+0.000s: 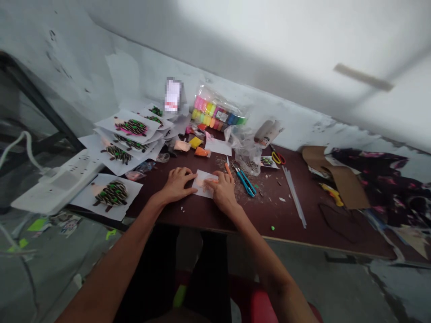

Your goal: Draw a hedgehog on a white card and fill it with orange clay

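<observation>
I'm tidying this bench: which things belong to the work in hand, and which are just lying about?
Probably the work's:
white card under the right hand
peach patch on it
peach packet

Probably lying about:
floral cloth
brown cardboard
green blob

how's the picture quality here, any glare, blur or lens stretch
Head view: wide-angle stretch on the long white power strip; head view: glints on the clear plastic pack of multicoloured blocks; head view: dim dark-red tabletop below a brighter white wall; head view: soft detail on the small white paper sheet.
</observation>
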`<state>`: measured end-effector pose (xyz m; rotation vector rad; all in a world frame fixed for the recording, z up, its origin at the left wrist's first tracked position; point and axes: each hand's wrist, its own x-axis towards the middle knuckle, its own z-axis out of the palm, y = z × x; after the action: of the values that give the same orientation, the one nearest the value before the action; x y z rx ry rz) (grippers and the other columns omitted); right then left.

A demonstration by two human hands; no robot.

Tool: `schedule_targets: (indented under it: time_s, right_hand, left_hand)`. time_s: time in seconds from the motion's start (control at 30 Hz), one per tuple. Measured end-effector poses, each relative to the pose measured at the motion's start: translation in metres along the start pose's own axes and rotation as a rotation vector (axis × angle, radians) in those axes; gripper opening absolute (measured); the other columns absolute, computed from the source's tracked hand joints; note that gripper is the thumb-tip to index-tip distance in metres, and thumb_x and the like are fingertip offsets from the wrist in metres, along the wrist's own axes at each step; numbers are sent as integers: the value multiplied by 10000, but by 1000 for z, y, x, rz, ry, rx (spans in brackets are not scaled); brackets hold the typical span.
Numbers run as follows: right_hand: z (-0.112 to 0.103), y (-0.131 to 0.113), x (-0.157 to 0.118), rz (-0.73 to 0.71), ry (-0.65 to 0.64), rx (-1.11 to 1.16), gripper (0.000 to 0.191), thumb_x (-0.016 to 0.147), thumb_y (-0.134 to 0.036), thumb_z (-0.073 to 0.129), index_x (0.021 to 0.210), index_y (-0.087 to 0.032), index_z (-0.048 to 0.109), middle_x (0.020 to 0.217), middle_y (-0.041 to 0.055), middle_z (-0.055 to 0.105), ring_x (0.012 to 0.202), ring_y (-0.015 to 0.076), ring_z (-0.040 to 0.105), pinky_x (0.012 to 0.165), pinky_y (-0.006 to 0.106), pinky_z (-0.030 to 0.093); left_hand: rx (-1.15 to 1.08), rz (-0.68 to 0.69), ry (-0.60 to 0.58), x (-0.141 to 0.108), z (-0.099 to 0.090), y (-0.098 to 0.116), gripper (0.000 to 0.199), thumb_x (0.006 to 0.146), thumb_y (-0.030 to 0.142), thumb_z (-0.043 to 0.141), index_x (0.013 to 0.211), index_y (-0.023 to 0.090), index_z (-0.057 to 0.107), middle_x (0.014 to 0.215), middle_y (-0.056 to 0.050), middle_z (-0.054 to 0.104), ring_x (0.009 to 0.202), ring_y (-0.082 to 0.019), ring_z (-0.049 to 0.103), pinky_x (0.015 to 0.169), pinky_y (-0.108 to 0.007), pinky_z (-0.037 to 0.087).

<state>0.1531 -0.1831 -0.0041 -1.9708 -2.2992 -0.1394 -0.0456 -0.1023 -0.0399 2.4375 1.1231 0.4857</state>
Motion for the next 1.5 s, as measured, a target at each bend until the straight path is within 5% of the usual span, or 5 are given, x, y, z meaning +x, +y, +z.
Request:
schedule_targets:
  time_s: [0.33, 0.57, 1.2, 1.33, 1.5]
  right_hand:
    - [4, -10, -15, -92, -5, 36, 408, 955, -172, 511, 1279, -379, 649, 1398, 86, 495, 1143, 259, 433, 973, 408, 278]
    - [-2, -11, -6, 8, 9, 52, 436, 960, -175, 497, 1305, -411, 624, 1437, 69, 469, 1161, 265, 435, 978, 420, 291]
    - [-1, -22, 3, -49, -43, 1, 398, 965, -214, 514, 1313, -373, 623, 1511, 79, 414, 1226, 276, 431, 1018, 455, 297]
    - [0, -11, 8, -38, -6, 53, 412, 957, -178, 502, 1284, -380, 648, 1494, 67, 435, 1219, 270, 433, 1011, 435, 305]
    - [-1, 15, 23, 148, 86, 97, 501, 879, -97, 532, 1301, -343, 644, 1448, 88, 466, 1226, 294, 417, 986, 444, 322]
  left_hand:
    - [-31, 26, 48, -2, 3, -4, 493, 786, 473, 666, 1252, 315, 647, 1177, -50, 574, 1124, -283, 455, 988, -443, 344]
    - [-24, 19, 49, -2, 2, -1, 487, 775, 488, 673, 1228, 310, 668, 1154, -53, 574, 1104, -280, 455, 988, -456, 340]
    - [-17, 3, 30, 0, 0, 1, 490, 770, 449, 668, 1234, 290, 665, 1170, -60, 577, 1118, -277, 458, 987, -445, 346]
    - [-35, -5, 36, -1, -1, 3, 495, 761, 453, 685, 1232, 300, 666, 1150, -53, 581, 1106, -274, 466, 986, -448, 357]
    - [-115, -31, 119, -5, -3, 2, 402, 830, 399, 635, 1209, 276, 684, 1122, -63, 583, 1083, -258, 481, 992, -446, 393]
